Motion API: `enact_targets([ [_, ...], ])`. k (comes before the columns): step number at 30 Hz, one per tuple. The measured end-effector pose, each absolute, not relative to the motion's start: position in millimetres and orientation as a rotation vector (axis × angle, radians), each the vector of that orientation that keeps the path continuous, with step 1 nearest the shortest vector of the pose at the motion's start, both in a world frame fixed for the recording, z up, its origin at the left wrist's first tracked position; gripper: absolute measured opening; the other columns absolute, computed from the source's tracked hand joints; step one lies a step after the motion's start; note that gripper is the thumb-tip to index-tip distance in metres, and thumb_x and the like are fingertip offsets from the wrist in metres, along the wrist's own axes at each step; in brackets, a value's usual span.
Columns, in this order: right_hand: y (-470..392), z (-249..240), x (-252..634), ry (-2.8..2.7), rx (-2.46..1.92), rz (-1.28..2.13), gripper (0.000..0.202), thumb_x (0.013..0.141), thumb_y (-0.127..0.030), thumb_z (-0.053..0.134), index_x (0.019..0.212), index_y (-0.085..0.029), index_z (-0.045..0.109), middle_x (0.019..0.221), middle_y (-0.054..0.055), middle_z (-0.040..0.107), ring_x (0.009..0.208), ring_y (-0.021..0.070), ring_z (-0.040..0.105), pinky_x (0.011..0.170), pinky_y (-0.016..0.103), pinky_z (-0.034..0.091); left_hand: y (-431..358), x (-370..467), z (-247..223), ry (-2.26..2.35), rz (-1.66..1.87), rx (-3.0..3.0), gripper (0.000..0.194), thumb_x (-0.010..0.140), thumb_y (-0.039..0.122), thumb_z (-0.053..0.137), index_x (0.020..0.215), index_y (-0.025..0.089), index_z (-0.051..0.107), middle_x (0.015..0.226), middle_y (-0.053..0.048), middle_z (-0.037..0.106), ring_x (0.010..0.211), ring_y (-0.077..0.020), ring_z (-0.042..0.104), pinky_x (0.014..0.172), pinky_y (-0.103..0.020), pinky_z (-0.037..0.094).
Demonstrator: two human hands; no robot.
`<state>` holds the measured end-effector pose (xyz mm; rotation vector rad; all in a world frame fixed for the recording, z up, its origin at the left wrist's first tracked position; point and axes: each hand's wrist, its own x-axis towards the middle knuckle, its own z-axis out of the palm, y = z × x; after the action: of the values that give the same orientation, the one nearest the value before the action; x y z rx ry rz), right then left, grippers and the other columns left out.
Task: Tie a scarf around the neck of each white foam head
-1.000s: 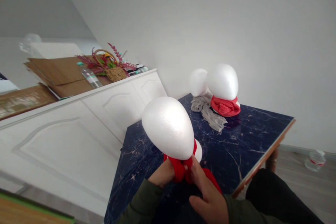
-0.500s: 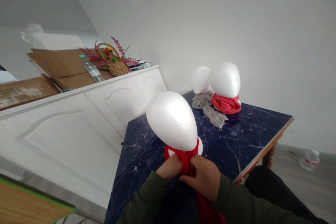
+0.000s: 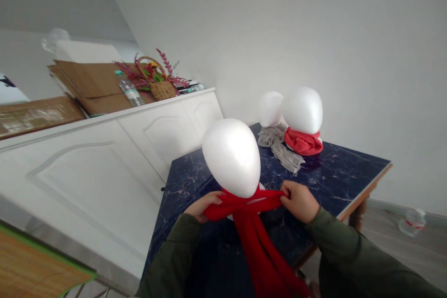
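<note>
A white foam head (image 3: 232,156) stands on the dark blue marble table (image 3: 335,172) close in front of me. A red scarf (image 3: 256,242) wraps its neck, and the ends hang down toward me. My left hand (image 3: 202,206) grips the scarf on the left of the neck. My right hand (image 3: 298,201) grips it on the right, and the cloth is stretched tight between them. Both sleeves are dark green.
At the table's far end stand two more foam heads, one (image 3: 303,111) with a coral scarf (image 3: 303,142), the other (image 3: 270,108) with a grey scarf (image 3: 281,146). A white cabinet (image 3: 115,158) on the left carries cardboard, a bottle (image 3: 130,92) and a flower basket (image 3: 157,79). A bottle (image 3: 412,220) lies on the floor.
My hands were together at the front of the neck; now they have pulled apart to either side, drawing the red scarf tight. The scarf's ends hang down in front.
</note>
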<state>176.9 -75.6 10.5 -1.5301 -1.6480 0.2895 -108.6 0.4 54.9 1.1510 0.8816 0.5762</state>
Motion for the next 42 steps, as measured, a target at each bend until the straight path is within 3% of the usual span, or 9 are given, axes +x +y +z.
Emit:
enact_targets([
  [4,-54.9,6.3,196.2,-1.729,-1.605,0.201,0.01,0.064,-0.011,0.048,0.071,-0.019,0.047,0.064,-0.002,0.051,0.059,0.0132,0.046,0.058,0.025,0.032,14.1,-143.9,61.6,0.889,0.507,1.31,0.037,0.055,0.018,0.07,0.091,0.011,0.065,0.087,-0.009,0.069,0.073,-0.0179,0.063,0.066,-0.026,0.045],
  [7,-45.5,3.0,187.8,-1.798,-1.624,0.213,0.034,0.069,-0.012,0.048,0.102,-0.014,0.057,0.091,0.008,0.064,0.085,0.02,0.057,0.079,0.029,0.041,17.1,-146.8,55.6,0.895,0.511,1.359,0.042,0.056,0.016,0.074,0.095,0.013,0.062,0.093,-0.009,0.069,0.078,-0.0181,0.064,0.068,-0.025,0.046],
  [11,-39.5,1.4,166.8,-1.86,-1.814,0.286,0.047,0.082,-0.022,0.045,0.124,-0.003,0.053,0.132,0.023,0.048,0.128,0.0335,0.038,0.106,0.046,0.024,21.9,-130.8,31.0,0.926,0.641,1.28,0.041,0.052,0.013,0.079,0.088,0.012,0.06,0.086,-0.007,0.069,0.073,-0.0167,0.065,0.067,-0.025,0.047],
  [15,-35.2,4.4,147.9,-1.864,-1.822,0.535,0.043,0.088,-0.033,0.04,0.117,-0.008,0.06,0.143,0.022,0.037,0.137,0.0354,0.023,0.11,0.054,0.011,26.3,-119.1,13.6,0.926,0.749,1.219,0.039,0.051,0.014,0.082,0.082,0.012,0.059,0.08,-0.005,0.068,0.068,-0.0157,0.065,0.064,-0.024,0.049],
  [19,-25.1,0.7,132.8,-1.538,-1.701,0.657,0.038,0.084,-0.032,0.047,0.111,-0.009,0.059,0.128,0.018,0.054,0.127,0.0309,0.041,0.107,0.046,0.024,24.1,-111.2,9.0,0.878,0.817,1.178,0.039,0.053,0.015,0.081,0.088,0.014,0.062,0.089,-0.007,0.07,0.078,-0.0193,0.066,0.074,-0.029,0.051],
  [22,-17.4,-6.5,127.8,-1.161,-1.46,0.9,0.044,0.083,-0.029,0.047,0.123,-0.012,0.046,0.099,0.012,0.066,0.089,0.0225,0.063,0.08,0.036,0.048,16.8,-99.4,7.5,0.798,0.845,1.141,0.048,0.052,0.015,0.081,0.098,0.015,0.065,0.097,-0.009,0.07,0.094,-0.027,0.065,0.086,-0.037,0.048],
  [27,-25.0,-3.5,145.5,-0.765,-1.231,1.188,0.059,0.08,-0.024,0.046,0.136,-0.015,0.029,0.055,-0.006,0.052,0.043,0.0135,0.048,0.042,0.024,0.038,8.8,-85.3,6.1,0.707,0.815,1.127,0.051,0.054,0.023,0.082,0.102,0.018,0.066,0.107,-0.011,0.068,0.107,-0.0313,0.06,0.095,-0.044,0.043],
  [33,-65.8,-1.9,239.8,-0.686,-1.181,1.053,0.051,0.074,-0.025,0.053,0.124,-0.021,0.044,0.064,-0.003,0.061,0.043,0.0108,0.047,0.039,0.02,0.037,16.3,-92.5,5.0,0.783,0.798,1.105,0.048,0.054,0.027,0.084,0.098,0.02,0.067,0.107,-0.008,0.066,0.102,-0.0232,0.061,0.1,-0.039,0.039],
  [42,-116.3,-7.3,370.8,-0.49,-1.307,0.75,0.055,0.069,-0.028,0.057,0.123,-0.024,0.047,0.071,0.002,0.066,0.056,0.0174,0.059,0.052,0.027,0.049,19.8,-92.9,1.9,0.843,0.829,1.065,0.048,0.059,0.031,0.082,0.102,0.018,0.064,0.108,-0.009,0.064,0.102,-0.0233,0.06,0.1,-0.041,0.04],
])
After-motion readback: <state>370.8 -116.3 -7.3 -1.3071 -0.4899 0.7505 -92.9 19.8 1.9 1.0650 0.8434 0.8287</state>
